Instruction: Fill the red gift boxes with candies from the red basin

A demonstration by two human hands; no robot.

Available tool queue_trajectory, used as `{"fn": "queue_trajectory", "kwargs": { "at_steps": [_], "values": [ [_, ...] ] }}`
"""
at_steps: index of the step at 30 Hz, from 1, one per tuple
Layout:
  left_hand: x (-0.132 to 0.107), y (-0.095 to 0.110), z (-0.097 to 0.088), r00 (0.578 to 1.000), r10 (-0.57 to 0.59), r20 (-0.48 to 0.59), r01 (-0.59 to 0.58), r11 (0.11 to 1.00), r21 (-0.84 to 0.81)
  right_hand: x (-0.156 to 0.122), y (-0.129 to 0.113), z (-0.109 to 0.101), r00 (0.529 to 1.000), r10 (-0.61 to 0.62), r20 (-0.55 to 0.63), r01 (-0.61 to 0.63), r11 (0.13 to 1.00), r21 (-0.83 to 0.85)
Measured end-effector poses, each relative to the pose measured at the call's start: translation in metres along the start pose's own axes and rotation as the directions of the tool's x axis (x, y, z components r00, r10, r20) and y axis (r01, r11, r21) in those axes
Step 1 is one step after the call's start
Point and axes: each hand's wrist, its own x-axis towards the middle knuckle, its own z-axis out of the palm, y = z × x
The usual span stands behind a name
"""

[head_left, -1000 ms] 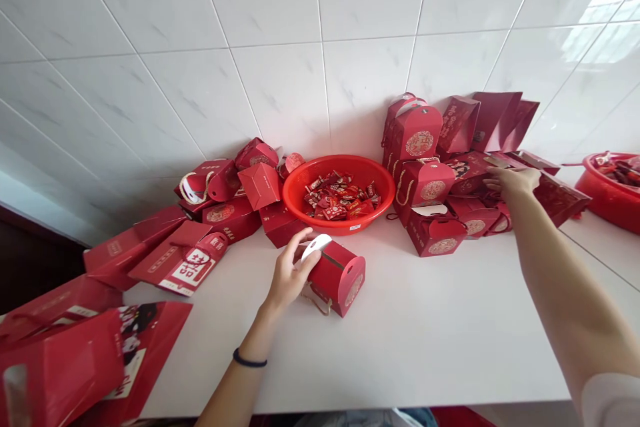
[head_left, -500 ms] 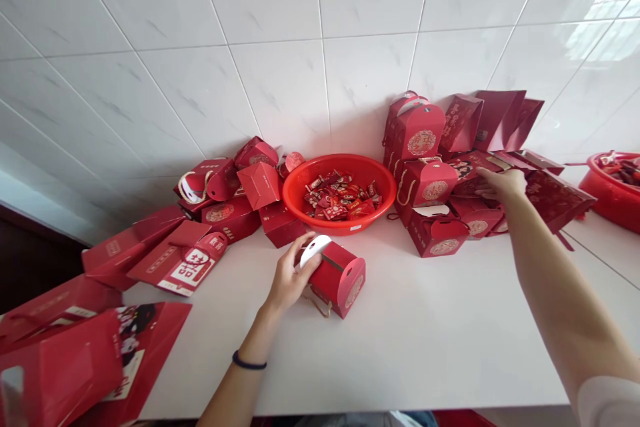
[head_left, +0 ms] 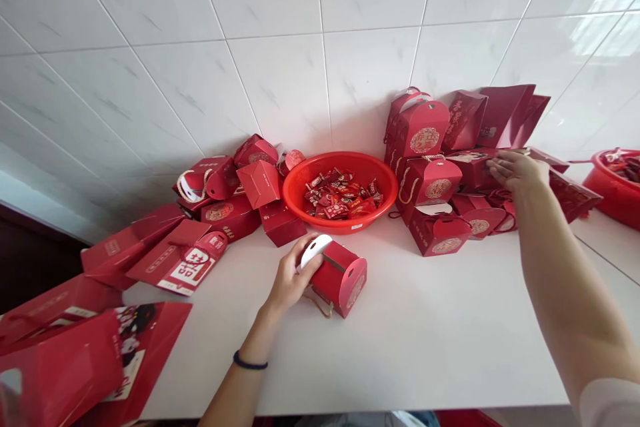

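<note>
My left hand point(head_left: 291, 275) rests on the open end of a red gift box point(head_left: 340, 277) lying on its side on the white counter point(head_left: 425, 340), fingers curled over its white flap. My right hand point(head_left: 518, 171) reaches into the pile of red boxes and flat bags at the right, fingers laid over a flat dark red bag point(head_left: 480, 167). A red basin point(head_left: 339, 192) with wrapped candies sits against the wall between both hands.
More red boxes point(head_left: 235, 187) are heaped left of the basin, and flat red bags point(head_left: 150, 253) lie along the left edge. A second red basin point(head_left: 613, 180) stands at far right. A tiled wall backs the counter.
My right hand has shifted slightly up and back on the right pile, lifting the flat red bag a little. My left hand stays on the gift box.
</note>
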Motion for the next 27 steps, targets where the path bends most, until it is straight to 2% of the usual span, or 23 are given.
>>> {"fn": "queue_trajectory", "kwargs": {
  "at_steps": [6,12,14,17,19,20,23,27],
  "values": [
    [0.0,0.0,-0.001,1.0,-0.022,0.006,0.022,1.0,0.001,-0.022,-0.01,-0.003,0.998,-0.059,-0.019,0.058,0.996,-0.072],
    [0.0,-0.001,0.0,0.999,-0.025,0.036,0.026,0.999,-0.018,-0.039,-0.005,-0.011,0.969,-0.245,-0.027,0.243,0.968,-0.069],
    [0.0,0.0,0.0,0.998,-0.023,0.05,0.025,0.999,-0.025,-0.041,-0.007,-0.011,0.919,-0.388,-0.068,0.384,0.921,-0.067],
    [-0.001,0.001,-0.001,0.998,-0.025,0.066,0.027,0.999,-0.027,-0.039,-0.012,-0.012,0.755,-0.642,-0.134,0.629,0.767,-0.13],
    [-0.001,0.001,-0.001,0.998,-0.021,0.065,0.023,0.999,-0.024,-0.035,-0.015,-0.013,0.661,-0.739,-0.132,0.706,0.672,-0.225],
    [-0.001,0.001,-0.001,0.998,-0.019,0.063,0.02,1.0,-0.022,-0.033,-0.016,-0.015,0.632,-0.766,-0.117,0.719,0.636,-0.279],
    [-0.002,0.001,-0.001,0.998,-0.015,0.061,0.016,1.0,-0.024,-0.025,-0.018,-0.02,0.604,-0.794,-0.071,0.713,0.578,-0.398],
    [-0.002,0.001,-0.001,0.998,-0.015,0.06,0.017,0.999,-0.03,-0.019,-0.019,-0.027,0.568,-0.817,-0.105,0.711,0.55,-0.438]
  ]
}}
